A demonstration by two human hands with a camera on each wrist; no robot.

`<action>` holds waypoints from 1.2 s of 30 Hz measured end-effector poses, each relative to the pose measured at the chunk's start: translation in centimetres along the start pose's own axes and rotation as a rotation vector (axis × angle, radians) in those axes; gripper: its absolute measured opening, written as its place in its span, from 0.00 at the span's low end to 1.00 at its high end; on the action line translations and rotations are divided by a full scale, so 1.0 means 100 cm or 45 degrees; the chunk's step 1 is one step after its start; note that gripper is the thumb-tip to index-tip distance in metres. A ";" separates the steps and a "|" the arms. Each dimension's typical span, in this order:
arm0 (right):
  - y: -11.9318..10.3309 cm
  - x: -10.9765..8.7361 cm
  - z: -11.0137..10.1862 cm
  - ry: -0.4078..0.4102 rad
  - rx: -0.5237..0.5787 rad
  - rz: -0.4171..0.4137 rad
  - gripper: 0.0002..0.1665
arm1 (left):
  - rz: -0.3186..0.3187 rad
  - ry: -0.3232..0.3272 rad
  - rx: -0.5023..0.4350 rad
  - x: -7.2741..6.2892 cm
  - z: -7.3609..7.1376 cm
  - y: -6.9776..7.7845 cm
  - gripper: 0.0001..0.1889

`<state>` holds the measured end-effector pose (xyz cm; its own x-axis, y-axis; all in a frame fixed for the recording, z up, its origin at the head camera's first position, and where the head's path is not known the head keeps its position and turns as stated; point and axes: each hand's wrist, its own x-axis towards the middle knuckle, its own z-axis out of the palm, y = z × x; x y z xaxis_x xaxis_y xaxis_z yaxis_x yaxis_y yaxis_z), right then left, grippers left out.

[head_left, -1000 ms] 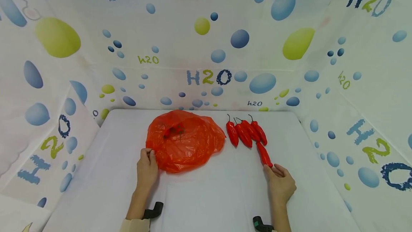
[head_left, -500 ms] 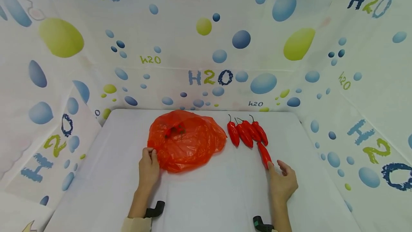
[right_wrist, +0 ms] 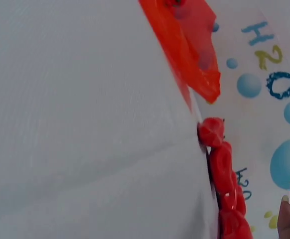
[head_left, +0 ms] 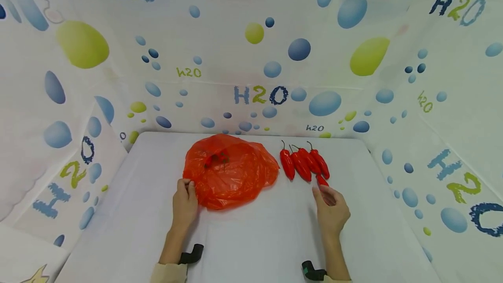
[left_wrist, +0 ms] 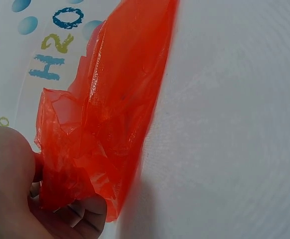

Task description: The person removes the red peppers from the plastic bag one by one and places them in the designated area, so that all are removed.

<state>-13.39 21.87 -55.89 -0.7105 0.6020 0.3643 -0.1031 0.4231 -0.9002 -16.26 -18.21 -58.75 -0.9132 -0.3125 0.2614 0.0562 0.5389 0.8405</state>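
Note:
A thin red plastic bag lies puffed up on the table, its mouth showing red peppers with green stems inside. My left hand pinches the bag's near left edge between thumb and fingers; the left wrist view shows the crumpled film in that grip. To the right of the bag, several long red chili peppers lie side by side, stems pointing away. One more chili pepper lies just in front of them. Over its near end hovers my right hand, thumb and fingers apart, hiding part of it.
A white cloth covers the table, whose back edge meets a patterned curtain with blue and green drops. Curtain walls also stand at both sides. Black wrist mounts sit on both forearms.
My right hand has let go of the near chili pepper's lower end, spread its fingers and moved forward and left over it. The left hand keeps its hold on the bag; the head view has shifted slightly.

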 end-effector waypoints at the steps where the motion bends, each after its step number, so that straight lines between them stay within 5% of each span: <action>1: -0.003 0.000 0.004 -0.024 0.003 -0.006 0.16 | -0.002 -0.002 -0.002 0.000 0.000 0.000 0.10; 11: -0.019 0.003 0.039 -0.285 -0.006 -0.141 0.20 | -0.012 -0.019 -0.007 0.003 0.002 -0.001 0.10; 22: -0.037 0.009 0.076 -0.442 0.027 -0.265 0.18 | 0.003 0.005 -0.001 0.002 0.000 -0.003 0.09; 36: -0.054 0.002 0.119 -0.757 -0.021 -0.282 0.20 | -0.010 -0.010 -0.009 -0.001 -0.002 0.000 0.09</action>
<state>-21.27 11.68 -53.78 -0.9394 0.0220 0.3422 -0.2843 0.5076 -0.8133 -16.11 -18.35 -58.73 -0.9169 -0.3104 0.2507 0.0517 0.5306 0.8461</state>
